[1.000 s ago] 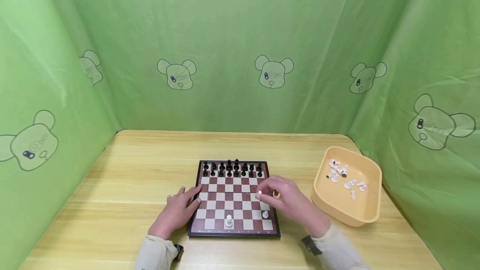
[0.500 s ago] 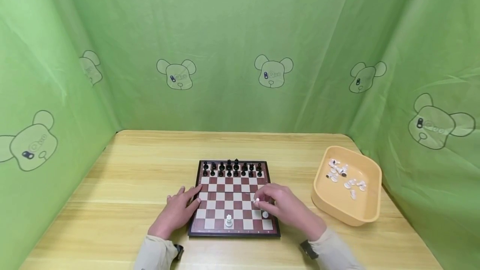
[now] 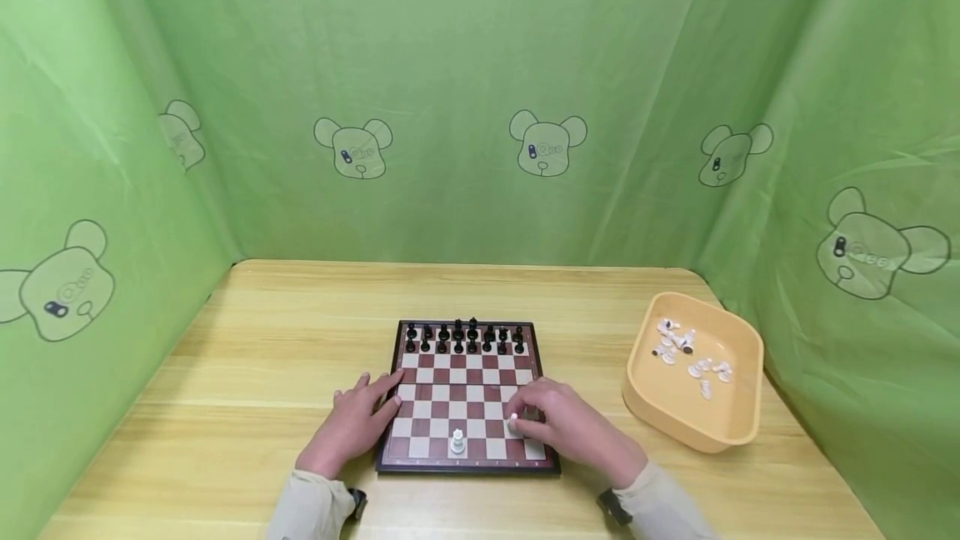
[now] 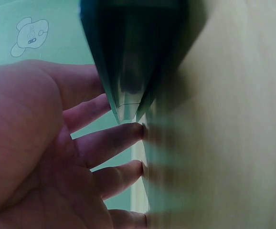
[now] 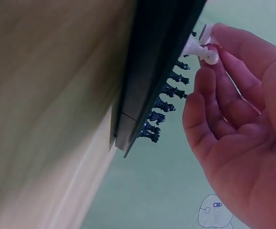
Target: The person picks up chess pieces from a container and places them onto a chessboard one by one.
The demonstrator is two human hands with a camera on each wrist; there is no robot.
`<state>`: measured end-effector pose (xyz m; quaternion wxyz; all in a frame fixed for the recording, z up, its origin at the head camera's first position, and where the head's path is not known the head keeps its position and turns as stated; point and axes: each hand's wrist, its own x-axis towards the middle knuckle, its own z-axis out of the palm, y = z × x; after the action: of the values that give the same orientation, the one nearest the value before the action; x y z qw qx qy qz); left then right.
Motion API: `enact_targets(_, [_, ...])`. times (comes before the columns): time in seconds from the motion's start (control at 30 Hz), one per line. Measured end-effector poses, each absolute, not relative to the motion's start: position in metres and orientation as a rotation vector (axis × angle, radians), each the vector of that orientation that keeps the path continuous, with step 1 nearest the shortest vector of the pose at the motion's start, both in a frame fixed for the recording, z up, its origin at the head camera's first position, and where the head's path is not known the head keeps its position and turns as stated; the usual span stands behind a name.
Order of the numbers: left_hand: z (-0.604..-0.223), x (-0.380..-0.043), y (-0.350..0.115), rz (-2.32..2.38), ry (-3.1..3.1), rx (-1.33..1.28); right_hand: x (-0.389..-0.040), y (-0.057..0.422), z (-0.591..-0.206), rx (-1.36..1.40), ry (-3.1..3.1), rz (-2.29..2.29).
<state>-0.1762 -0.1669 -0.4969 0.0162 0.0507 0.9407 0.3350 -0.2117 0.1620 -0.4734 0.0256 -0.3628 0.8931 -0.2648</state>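
Against the chessboard (image 3: 451, 393), the left hand (image 3: 355, 420) rests spread; the right hand (image 3: 572, 421) pinches a white piece (image 3: 513, 422).

No word or number can be read with certainty. The green curtain (image 3: 450, 40) carries printed bear heads (image 3: 546, 158), and across the face of most of them runs a dark blue pill-shaped sign (image 3: 532, 152) followed by a row of rounded outline letters (image 3: 553, 150), a larger one first, too faint to spell out. Both wrist views show the same print, turned and blurred. Tiny pale characters (image 3: 497, 464) stand along the near border of the chess board (image 3: 442, 394), too small to make out.
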Motion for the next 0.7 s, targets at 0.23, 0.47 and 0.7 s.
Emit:
enact_targets(0.23, [-0.497, -0.176, -0.167, 1.047, 2.928, 0.164, -0.2105, 0.1622, -0.4764, -1.113, 2.755, -0.788])
enact_targets(0.47, [-0.4966, -0.176, -0.1672, 1.051, 2.922, 0.156, -0.2105, 0.1627, -0.481, -1.133, 2.752, -0.799])
enact_targets(0.7, [-0.4958, -0.1759, -0.1671, 1.047, 2.915, 0.143, -0.2116, 0.1624, -0.484, -1.144, 2.743, -0.822])
